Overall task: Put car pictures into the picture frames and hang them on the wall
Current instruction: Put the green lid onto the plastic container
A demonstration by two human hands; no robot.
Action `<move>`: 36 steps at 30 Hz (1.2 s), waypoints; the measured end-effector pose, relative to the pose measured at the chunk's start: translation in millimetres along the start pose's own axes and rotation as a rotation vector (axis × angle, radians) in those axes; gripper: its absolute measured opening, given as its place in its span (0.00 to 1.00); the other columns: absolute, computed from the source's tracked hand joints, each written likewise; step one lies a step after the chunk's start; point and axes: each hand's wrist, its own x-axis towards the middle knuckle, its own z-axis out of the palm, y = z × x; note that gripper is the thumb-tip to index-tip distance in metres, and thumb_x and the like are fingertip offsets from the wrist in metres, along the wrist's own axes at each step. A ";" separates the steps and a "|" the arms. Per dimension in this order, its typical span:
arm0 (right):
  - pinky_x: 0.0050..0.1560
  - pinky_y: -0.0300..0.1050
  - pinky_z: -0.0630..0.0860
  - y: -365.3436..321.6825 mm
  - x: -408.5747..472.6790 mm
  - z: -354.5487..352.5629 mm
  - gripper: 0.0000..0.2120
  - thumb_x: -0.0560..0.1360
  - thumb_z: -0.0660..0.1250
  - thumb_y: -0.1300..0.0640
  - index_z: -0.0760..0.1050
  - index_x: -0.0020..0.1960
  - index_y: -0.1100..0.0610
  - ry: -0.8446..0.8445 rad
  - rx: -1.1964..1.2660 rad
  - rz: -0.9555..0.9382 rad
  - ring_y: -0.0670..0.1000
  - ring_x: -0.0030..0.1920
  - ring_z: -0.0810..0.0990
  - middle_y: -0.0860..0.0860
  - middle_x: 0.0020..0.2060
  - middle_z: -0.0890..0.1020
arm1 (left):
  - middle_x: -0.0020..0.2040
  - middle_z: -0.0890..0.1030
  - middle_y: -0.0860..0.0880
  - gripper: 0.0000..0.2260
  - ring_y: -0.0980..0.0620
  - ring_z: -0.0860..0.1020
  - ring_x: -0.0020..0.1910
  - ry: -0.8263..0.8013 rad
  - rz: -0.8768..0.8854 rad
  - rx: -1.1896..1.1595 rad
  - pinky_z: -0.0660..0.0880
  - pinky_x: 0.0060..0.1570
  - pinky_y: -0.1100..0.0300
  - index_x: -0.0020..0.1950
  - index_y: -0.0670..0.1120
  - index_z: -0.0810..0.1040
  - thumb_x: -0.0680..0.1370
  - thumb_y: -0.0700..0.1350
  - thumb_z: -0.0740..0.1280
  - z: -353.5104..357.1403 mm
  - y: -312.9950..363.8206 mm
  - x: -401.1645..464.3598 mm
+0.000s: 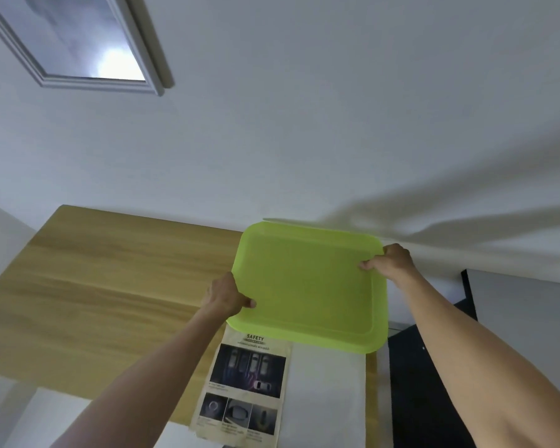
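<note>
Both hands grip a green tray (311, 286) by its side edges, the left hand (225, 294) and right hand (390, 258) each curled over the rim, holding it above the table (94, 286). The car picture (243, 386) lies on the table just below (a white sheet (327, 399) beside it). A tilted tray could slip or clip the paper; a frame (78, 43) hangs on the wall.

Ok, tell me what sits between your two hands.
The green tray spans the gap in the head view; the left hand grips its left edge and the right hand its far right corner.
</note>
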 end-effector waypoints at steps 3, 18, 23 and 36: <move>0.53 0.47 0.75 -8.0 -14.4 -6.0 0.29 0.61 0.83 0.52 0.75 0.55 0.60 0.015 0.078 -0.028 0.57 0.56 0.77 0.58 0.59 0.78 | 0.53 0.81 0.46 0.31 0.43 0.81 0.46 -0.028 -0.016 -0.032 0.83 0.40 0.49 0.62 0.47 0.75 0.63 0.52 0.82 -4.1 -1.7 -3.4; 0.50 0.57 0.83 -34.9 -84.1 -2.2 0.34 0.68 0.77 0.65 0.67 0.68 0.48 -0.364 0.117 -0.160 0.53 0.52 0.84 0.47 0.53 0.81 | 0.63 0.78 0.44 0.43 0.41 0.79 0.57 -0.058 -0.090 -0.304 0.83 0.36 0.47 0.73 0.49 0.68 0.62 0.46 0.83 -58.2 -51.8 -8.7; 0.59 0.56 0.79 -60.4 -88.1 45.9 0.35 0.56 0.84 0.54 0.75 0.60 0.54 -0.236 0.133 -0.178 0.53 0.52 0.84 0.51 0.53 0.85 | 0.65 0.77 0.44 0.43 0.41 0.77 0.59 -0.039 -0.116 -0.322 0.80 0.33 0.52 0.74 0.49 0.67 0.63 0.46 0.82 -93.8 -92.1 7.9; 0.50 0.42 0.74 -193.4 -155.1 214.7 0.22 0.68 0.76 0.62 0.75 0.60 0.55 -0.180 -0.011 -0.292 0.52 0.52 0.80 0.53 0.57 0.82 | 0.66 0.76 0.45 0.44 0.41 0.76 0.61 0.034 -0.194 -0.272 0.81 0.45 0.46 0.74 0.48 0.68 0.62 0.53 0.83 -204.9 -235.2 68.1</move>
